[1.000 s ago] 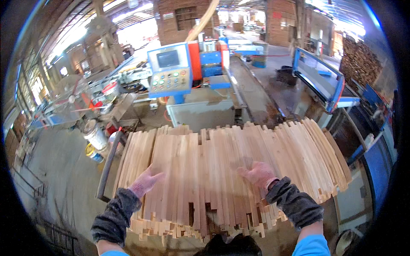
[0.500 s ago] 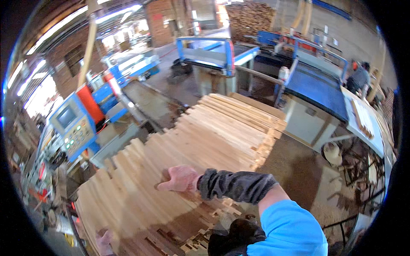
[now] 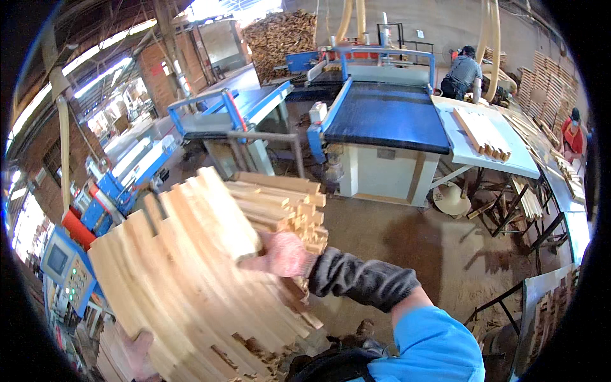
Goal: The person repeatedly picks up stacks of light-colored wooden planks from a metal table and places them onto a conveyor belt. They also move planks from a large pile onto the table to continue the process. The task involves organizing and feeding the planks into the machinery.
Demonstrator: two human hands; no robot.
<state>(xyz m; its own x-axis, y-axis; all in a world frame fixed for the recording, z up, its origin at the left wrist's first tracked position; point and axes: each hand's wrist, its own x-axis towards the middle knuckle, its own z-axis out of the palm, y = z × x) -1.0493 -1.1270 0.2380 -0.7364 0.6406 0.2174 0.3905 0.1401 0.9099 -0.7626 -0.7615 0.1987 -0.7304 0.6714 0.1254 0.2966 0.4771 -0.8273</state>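
A wide row of pale wooden strips [image 3: 184,267] is squeezed side by side between my two hands, slightly raised and tilted above the rest of the stack. My right hand [image 3: 283,253], in a pinkish work glove, grips its right edge. At the lower left, my left hand [image 3: 141,356] clasps the opposite edge; part of that hand is cut off or hidden by the wood. Some strip ends stick out unevenly. Behind my right hand lies the remaining stack of strips [image 3: 302,219], with jagged ends.
A blue conveyor machine [image 3: 388,121] stands ahead, beside a white table [image 3: 509,153] with wooden pieces on it. On the left is a control panel [image 3: 63,261] with buttons. A co-worker [image 3: 463,75] bends at the back right; another person in red [image 3: 573,137] is at far right.
The view has swung right. The row of strips has come up off the stack between my hands, and my right hand has moved to its right edge.
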